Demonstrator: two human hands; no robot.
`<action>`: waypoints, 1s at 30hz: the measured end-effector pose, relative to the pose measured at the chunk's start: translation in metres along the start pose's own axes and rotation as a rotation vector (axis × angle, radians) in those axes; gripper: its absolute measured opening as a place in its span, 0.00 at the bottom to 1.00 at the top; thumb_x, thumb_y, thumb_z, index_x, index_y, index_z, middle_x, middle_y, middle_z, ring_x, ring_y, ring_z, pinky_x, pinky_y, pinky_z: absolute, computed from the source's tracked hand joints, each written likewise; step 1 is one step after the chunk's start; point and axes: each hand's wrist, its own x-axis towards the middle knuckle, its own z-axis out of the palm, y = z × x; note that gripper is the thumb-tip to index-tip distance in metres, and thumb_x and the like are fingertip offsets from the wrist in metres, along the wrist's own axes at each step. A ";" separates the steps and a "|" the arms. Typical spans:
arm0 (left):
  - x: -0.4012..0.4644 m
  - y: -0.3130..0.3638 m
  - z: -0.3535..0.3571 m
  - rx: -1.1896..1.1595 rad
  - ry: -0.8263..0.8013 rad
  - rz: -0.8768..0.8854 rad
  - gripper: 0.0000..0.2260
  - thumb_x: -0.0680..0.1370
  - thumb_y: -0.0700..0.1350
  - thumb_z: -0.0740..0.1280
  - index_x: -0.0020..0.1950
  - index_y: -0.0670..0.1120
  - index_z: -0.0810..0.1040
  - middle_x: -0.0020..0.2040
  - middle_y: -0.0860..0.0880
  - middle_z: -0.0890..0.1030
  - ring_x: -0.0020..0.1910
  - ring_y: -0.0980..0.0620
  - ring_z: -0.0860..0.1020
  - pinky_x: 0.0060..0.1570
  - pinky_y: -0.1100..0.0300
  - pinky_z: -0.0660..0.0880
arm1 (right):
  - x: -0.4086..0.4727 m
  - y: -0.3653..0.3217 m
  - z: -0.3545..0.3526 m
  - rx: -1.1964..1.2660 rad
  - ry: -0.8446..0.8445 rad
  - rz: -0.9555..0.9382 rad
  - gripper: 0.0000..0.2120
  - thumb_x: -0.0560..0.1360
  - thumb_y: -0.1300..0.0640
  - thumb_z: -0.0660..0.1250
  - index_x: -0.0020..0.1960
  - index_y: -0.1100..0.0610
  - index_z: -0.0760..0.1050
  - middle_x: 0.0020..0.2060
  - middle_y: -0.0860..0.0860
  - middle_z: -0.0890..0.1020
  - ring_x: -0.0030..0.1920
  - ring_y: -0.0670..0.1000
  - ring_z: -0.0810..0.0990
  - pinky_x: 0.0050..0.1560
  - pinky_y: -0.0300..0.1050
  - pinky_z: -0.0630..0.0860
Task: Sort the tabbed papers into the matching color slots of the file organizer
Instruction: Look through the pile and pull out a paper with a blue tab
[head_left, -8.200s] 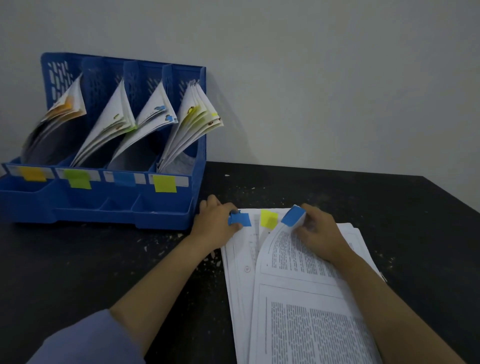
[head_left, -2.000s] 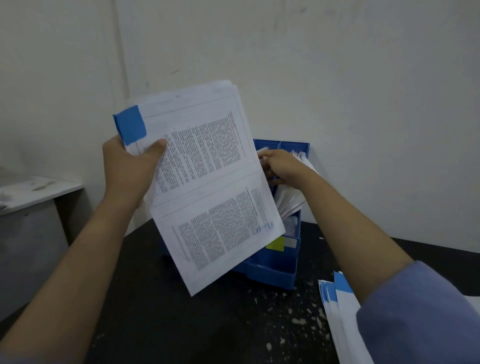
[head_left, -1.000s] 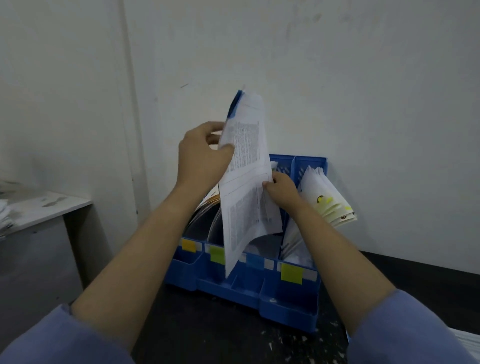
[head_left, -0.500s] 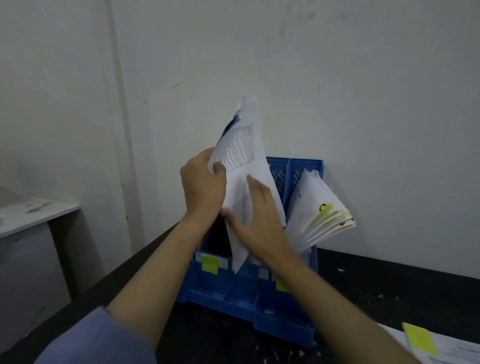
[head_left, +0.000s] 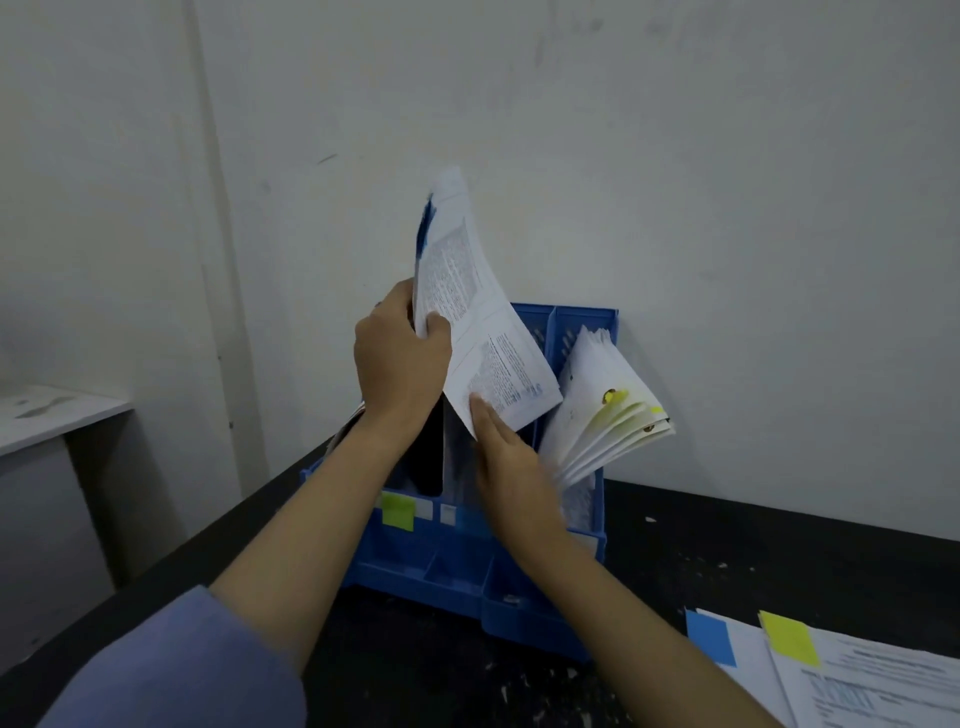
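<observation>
My left hand (head_left: 397, 364) grips a blue-tabbed sheaf of printed papers (head_left: 470, 306) by its left edge, held upright over the middle slots of the blue file organizer (head_left: 457, 566). The blue tab (head_left: 425, 228) shows edge-on at the top. My right hand (head_left: 506, 462) lies with straight fingers against the lower edge of the sheaf, in front of the organizer. The rightmost slot holds fanned papers with yellow tabs (head_left: 608, 421). A green label (head_left: 398, 512) marks one slot front; the blue label is hidden behind my right hand.
The organizer stands on a black table (head_left: 753, 556) against a white wall. At the bottom right lies the remaining pile of papers (head_left: 872, 680) with a blue tab (head_left: 709, 636) and a yellow tab (head_left: 789, 636). A pale shelf (head_left: 52, 410) sits at the left.
The sheaf has turned edge-on and come down over the organizer's middle slots. My right hand left the slot's papers and now lies flat against the sheaf's lower edge.
</observation>
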 end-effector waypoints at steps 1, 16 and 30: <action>0.000 0.001 0.000 0.013 0.002 0.009 0.07 0.75 0.38 0.62 0.50 0.39 0.77 0.43 0.45 0.80 0.39 0.48 0.78 0.34 0.57 0.76 | 0.000 -0.001 0.003 0.045 -0.040 0.020 0.28 0.79 0.68 0.55 0.76 0.56 0.50 0.73 0.56 0.63 0.70 0.52 0.66 0.67 0.41 0.63; -0.007 0.006 0.004 0.094 -0.007 0.061 0.08 0.72 0.33 0.61 0.47 0.37 0.77 0.38 0.42 0.77 0.34 0.48 0.72 0.32 0.60 0.67 | -0.001 0.009 -0.002 0.036 -0.083 0.146 0.22 0.74 0.71 0.55 0.65 0.59 0.70 0.42 0.60 0.80 0.42 0.58 0.77 0.45 0.47 0.74; 0.012 0.006 0.003 0.052 0.051 0.099 0.05 0.76 0.42 0.65 0.42 0.42 0.77 0.36 0.48 0.76 0.33 0.53 0.72 0.31 0.63 0.66 | -0.004 -0.004 0.023 -0.327 -0.215 0.100 0.25 0.74 0.68 0.57 0.70 0.60 0.60 0.52 0.55 0.79 0.53 0.56 0.77 0.73 0.57 0.44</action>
